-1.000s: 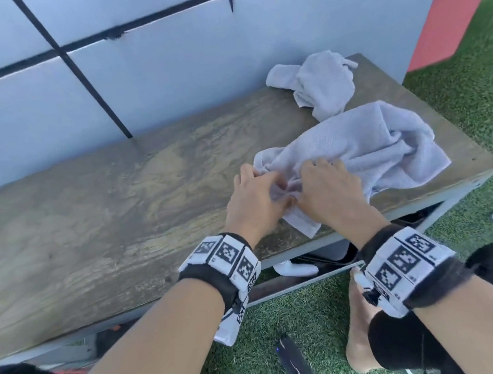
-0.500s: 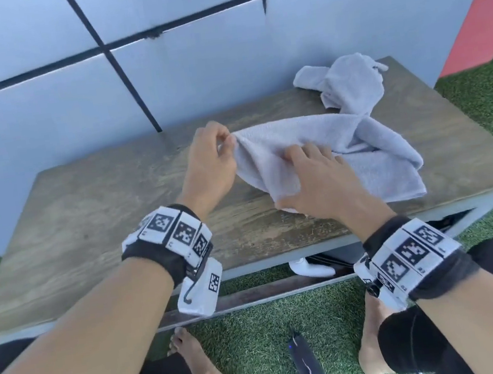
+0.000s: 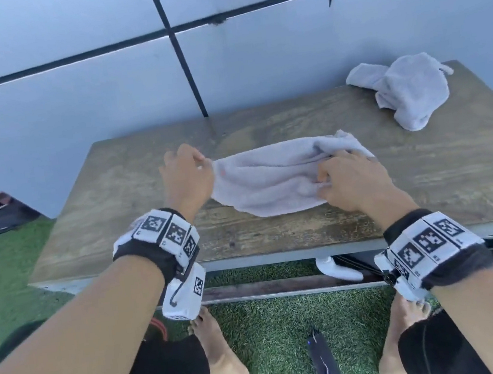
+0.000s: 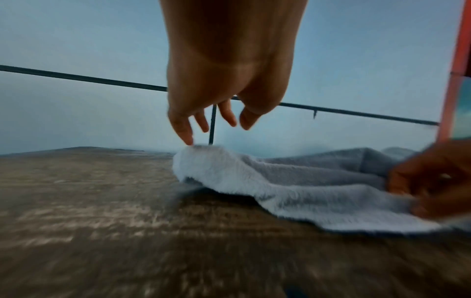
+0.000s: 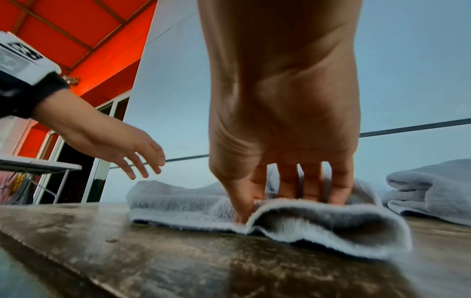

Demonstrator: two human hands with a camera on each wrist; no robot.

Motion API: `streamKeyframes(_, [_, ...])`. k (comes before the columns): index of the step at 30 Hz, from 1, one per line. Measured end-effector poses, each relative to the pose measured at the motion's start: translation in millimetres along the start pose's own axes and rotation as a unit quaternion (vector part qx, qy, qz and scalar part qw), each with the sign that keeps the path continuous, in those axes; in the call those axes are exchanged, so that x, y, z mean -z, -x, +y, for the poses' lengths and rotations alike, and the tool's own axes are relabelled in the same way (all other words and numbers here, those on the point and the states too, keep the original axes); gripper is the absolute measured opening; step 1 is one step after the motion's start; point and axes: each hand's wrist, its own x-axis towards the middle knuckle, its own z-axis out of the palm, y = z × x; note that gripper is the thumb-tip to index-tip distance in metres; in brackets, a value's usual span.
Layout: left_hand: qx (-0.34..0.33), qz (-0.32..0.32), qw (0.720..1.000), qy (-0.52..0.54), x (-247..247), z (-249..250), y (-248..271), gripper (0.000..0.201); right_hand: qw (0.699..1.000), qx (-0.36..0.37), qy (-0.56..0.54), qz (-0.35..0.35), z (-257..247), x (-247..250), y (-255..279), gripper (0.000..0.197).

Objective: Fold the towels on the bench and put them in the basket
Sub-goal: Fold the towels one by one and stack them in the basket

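A grey towel point(image 3: 269, 178) lies stretched left to right, bunched lengthwise, on the wooden bench point(image 3: 133, 207). My left hand point(image 3: 187, 172) hovers at its left end with fingers loosely spread. In the left wrist view the fingertips point(image 4: 188, 139) sit just above the towel point(image 4: 293, 181) corner and hold nothing. My right hand point(image 3: 346, 177) pinches the right end. In the right wrist view the thumb is tucked under a fold of the towel point(image 5: 191, 201) and the fingers point(image 5: 311, 187) press on top. A second crumpled grey towel point(image 3: 407, 89) lies at the bench's back right. No basket is in view.
A pale panelled wall point(image 3: 103, 95) rises directly behind the bench. Green turf point(image 3: 273, 339) covers the floor, with a black strap-like object point(image 3: 326, 363) between my bare feet. A white object point(image 3: 339, 268) sits under the bench, and a dark bag point(image 3: 0, 214) lies at far left.
My left hand pulled the towel's corner leftward, drawing it out across the bench, then let it go. My right hand slid right along the towel and kept hold.
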Motion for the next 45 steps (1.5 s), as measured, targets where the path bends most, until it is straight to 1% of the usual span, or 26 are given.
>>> streamKeyframes(2, [-0.05, -0.092, 0.994, 0.039, -2.8, 10.6, 24.8, 0.012, 1.0, 0.008, 0.016, 0.013, -8.6, -0.5, -3.2, 0.024])
streamKeyframes(4, [-0.096, -0.167, 0.979, 0.066, -7.7, 25.6, 47.7, 0.026, 0.999, 0.028, 0.0, 0.018, -19.0, 3.5, -6.1, 0.025])
streamKeyframes(6, [-0.133, -0.212, 0.966, 0.072, -16.3, 37.3, 59.5, 0.044, 0.997, 0.046, -0.055, 0.033, -33.4, 14.0, -5.8, 0.021])
streamKeyframes(7, [-0.149, -0.218, 0.962, 0.064, -20.5, 40.8, 61.8, 0.05, 0.993, 0.055, -0.091, 0.049, -40.1, 18.0, -5.8, 0.016])
streamKeyframes(8, [-0.165, -0.21, 0.962, 0.061, -25.5, 41.9, 61.5, 0.049, 0.988, 0.064, -0.127, 0.064, -45.3, 21.2, -6.0, 0.011])
streamKeyframes(9, [-0.181, -0.19, 0.962, 0.076, -29.6, 42.2, 60.5, 0.04, 0.982, 0.076, -0.155, 0.076, -48.8, 20.5, -7.6, 0.007])
streamKeyframes(11, [-0.195, -0.138, 0.964, 0.117, -30.7, 39.5, 54.6, 0.01, 0.968, 0.101, -0.211, 0.09, -51.3, 15.1, -9.7, 0.003])
streamKeyframes(12, [-0.194, -0.117, 0.966, 0.127, -26.9, 38.6, 51.7, 0.007, 0.958, 0.115, -0.242, 0.099, -51.4, 12.5, -9.5, 0.007])
streamKeyframes(14, [-0.181, -0.095, 0.971, 0.124, -16.9, 36.6, 46.8, 0.02, 0.94, 0.141, -0.294, 0.106, -50.2, 11.5, -7.3, 0.022])
streamKeyframes(16, [-0.191, -0.095, 0.971, 0.111, -5.0, 36.4, 42.8, 0.025, 0.94, 0.159, -0.281, 0.106, -50.1, 10.9, -5.6, 0.037])
streamKeyframes(17, [-0.199, -0.1, 0.969, 0.107, -0.5, 36.2, 41.3, 0.026, 0.944, 0.174, -0.257, 0.112, -50.1, 8.5, -4.9, 0.035])
streamKeyframes(19, [-0.205, -0.121, 0.966, 0.099, 5.1, 35.2, 38.3, 0.029, 0.942, 0.202, -0.23, 0.14, -51.4, 4.2, -4.6, 0.016])
streamKeyframes(20, [-0.204, -0.125, 0.966, 0.094, 7.1, 34.1, 37.3, 0.031, 0.937, 0.21, -0.23, 0.157, -51.6, 2.6, -5.7, 0.017])
streamKeyframes(22, [-0.195, -0.106, 0.971, 0.086, 10.2, 31.0, 35.4, 0.035, 0.943, 0.188, -0.219, 0.167, -50.8, 1.2, -8.4, 0.016])
streamKeyframes(23, [-0.184, -0.083, 0.976, 0.08, 12.2, 29.2, 34.3, 0.038, 0.95, 0.168, -0.201, 0.168, -49.8, 3.0, -9.1, 0.012])
streamKeyframes(25, [-0.151, -0.026, 0.986, 0.069, 17.4, 24.0, 30.8, 0.046, 0.964, 0.126, -0.169, 0.164, -45.6, 7.9, -8.5, 0.014])
streamKeyframes(27, [-0.112, 0.022, 0.991, 0.068, 24.5, 16.6, 26.2, 0.048, 0.966, 0.082, -0.181, 0.168, -38.6, 13.2, -9.0, 0.017])
streamKeyframes(29, [-0.077, 0.051, 0.992, 0.08, 32.8, 7.7, 20.9, 0.048, 0.961, 0.042, -0.204, 0.184, -30.0, 15.3, -11.8, 0.025])
streamKeyframes(31, [-0.064, 0.042, 0.994, 0.079, 39.7, 1.3, 17.2, 0.046, 0.953, 0.025, -0.234, 0.193, -23.7, 16.5, -15.8, 0.025])
streamKeyframes(33, [-0.081, -0.003, 0.994, 0.075, 42.6, 0.8, 19.1, 0.044, 0.94, 0.05, -0.286, 0.179, -26.3, 18.0, -15.8, 0.013])
streamKeyframes(34, [-0.091, -0.027, 0.993, 0.074, 42.5, 2.5, 21.3, 0.043, 0.933, 0.073, -0.315, 0.156, -31.6, 18.9, -13.4, 0.011])
streamKeyframes(36, [-0.1, -0.068, 0.989, 0.082, 39.2, 9.3, 27.0, 0.041, 0.923, 0.122, -0.352, 0.095, -46.6, 16.7, -5.6, 0.024])
streamKeyframes(38, [-0.105, -0.099, 0.985, 0.092, 34.2, 18.5, 33.0, 0.039, 0.924, 0.148, -0.349, 0.058, -62.7, 10.4, 1.6, 0.032])
streamKeyframes(39, [-0.108, -0.111, 0.983, 0.097, 31.5, 22.9, 35.6, 0.038, 0.927, 0.155, -0.338, 0.053, -67.8, 5.8, 2.8, 0.031])
streamKeyframes(42, [-0.122, -0.134, 0.978, 0.101, 26.3, 31.6, 41.3, 0.039, 0.941, 0.167, -0.284, 0.075, -71.7, -1.9, 1.0, 0.024])
streamKeyframes(45, [-0.107, -0.151, 0.974, 0.13, 27.3, 32.9, 45.6, 0.044, 0.934, 0.142, -0.312, 0.098, -67.5, -1.2, -1.8, 0.019])
